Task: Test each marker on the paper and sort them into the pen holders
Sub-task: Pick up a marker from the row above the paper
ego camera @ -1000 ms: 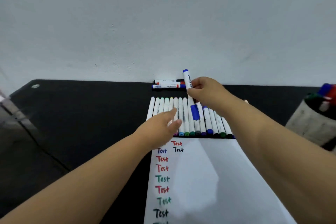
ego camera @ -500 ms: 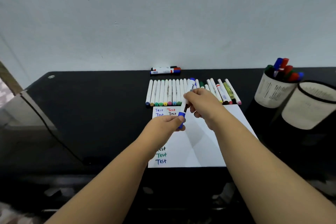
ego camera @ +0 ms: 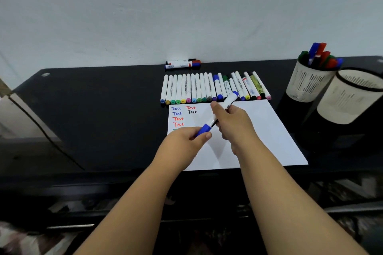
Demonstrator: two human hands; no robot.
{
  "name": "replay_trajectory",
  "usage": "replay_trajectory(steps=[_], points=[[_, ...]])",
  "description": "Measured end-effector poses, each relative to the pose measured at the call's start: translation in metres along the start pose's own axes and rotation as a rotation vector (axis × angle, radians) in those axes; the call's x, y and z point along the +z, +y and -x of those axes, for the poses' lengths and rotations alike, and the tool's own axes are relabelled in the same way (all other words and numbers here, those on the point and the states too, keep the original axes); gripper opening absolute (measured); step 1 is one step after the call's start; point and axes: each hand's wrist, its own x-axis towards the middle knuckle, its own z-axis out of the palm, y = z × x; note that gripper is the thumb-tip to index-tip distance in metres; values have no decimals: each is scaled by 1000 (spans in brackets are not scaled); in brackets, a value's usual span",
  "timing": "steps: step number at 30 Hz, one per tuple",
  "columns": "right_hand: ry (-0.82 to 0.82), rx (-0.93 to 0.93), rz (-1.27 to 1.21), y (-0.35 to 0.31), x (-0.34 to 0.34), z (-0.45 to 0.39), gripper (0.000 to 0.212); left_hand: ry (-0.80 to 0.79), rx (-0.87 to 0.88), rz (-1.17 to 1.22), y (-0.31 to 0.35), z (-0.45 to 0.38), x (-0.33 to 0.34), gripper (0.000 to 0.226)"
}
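We hold the blue marker (ego camera: pixel 220 116) in both hands above the paper (ego camera: pixel 259 130). Our right hand (ego camera: pixel 234 124) grips the white barrel, with its fingers curled around it. Our left hand (ego camera: pixel 184 145) pinches the blue cap (ego camera: pixel 204 129) between thumb and fingers. The long axis of the marker runs on a slant, from the cap at the lower left, near us, up to the blue end at the upper right, toward the row of markers (ego camera: pixel 207 89) on the bench (ego camera: pixel 103 109). So the cap lies on the side of the left hand, and this hand is the nearer one to it. We think the coming move is to pull the cap off along this same slanted line, the two hands going apart. The free area of the paper, beside the written "Test" words (ego camera: pixel 178 116), lies just under the hands. The two pen holders (ego camera: pixel 310 85) stand at the right, well apart from the hands.
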Motion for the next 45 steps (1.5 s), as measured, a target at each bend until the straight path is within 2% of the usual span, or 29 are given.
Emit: replay_trajectory(steps=[6,20,30,40,45], points=[[49,-23,50,6,9,-6,35,-9,-55,67,-7,-4,0,30],[3,8,0,6,25,-12,31,-67,-133,343,-11,-2,-18,25],[26,46,-8,4,35,-14,30,26,-93,86,-13,-2,-15,29],[-31,27,-24,2,41,-10,26,-29,-130,348,-22,2,-24,24],[-20,35,-31,2,46,-8,29,22,-145,268,-22,4,-23,28]])
